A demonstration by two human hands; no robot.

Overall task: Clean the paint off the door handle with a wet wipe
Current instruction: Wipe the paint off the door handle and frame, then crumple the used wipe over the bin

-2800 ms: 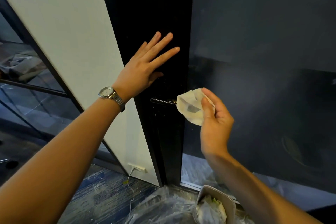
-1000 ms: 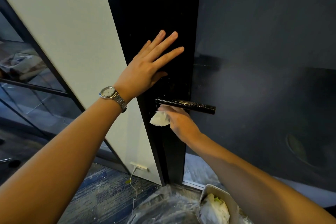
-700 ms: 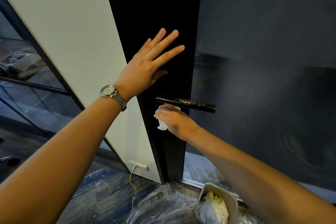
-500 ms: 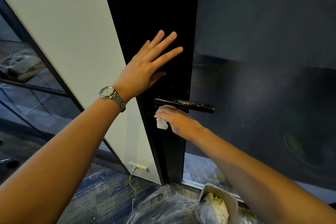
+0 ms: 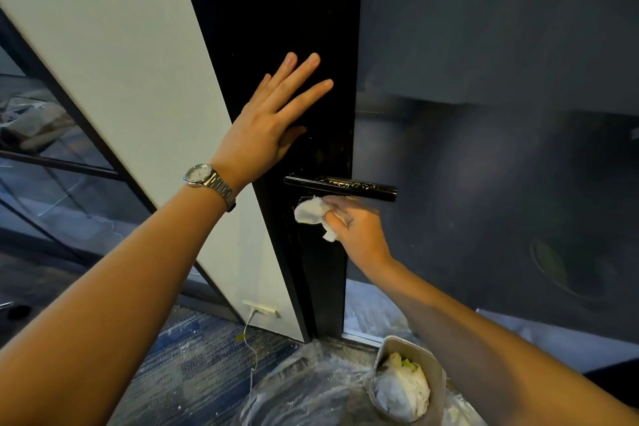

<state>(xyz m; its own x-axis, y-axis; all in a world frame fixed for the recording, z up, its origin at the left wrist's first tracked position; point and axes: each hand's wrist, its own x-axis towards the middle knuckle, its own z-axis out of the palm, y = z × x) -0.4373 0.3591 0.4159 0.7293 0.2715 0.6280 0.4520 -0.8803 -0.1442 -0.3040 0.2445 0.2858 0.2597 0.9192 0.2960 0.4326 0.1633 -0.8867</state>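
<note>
Door handle, a black horizontal metal lever (image 5: 340, 187) at frame centre, shows pale flecks. Just below it, right hand (image 5: 358, 230) clutches a crumpled white wet wipe (image 5: 311, 211); left hand (image 5: 273, 121) lies open, flat on black door (image 5: 276, 10). Firm strokes along the lever should work best.

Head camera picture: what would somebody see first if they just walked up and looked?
Probably the left hand, spread flat on the black door in the middle, with a silver watch on its wrist. Just below, the right hand holds a crumpled white wipe right under the black handle, which has pale paint specks along it.
</note>
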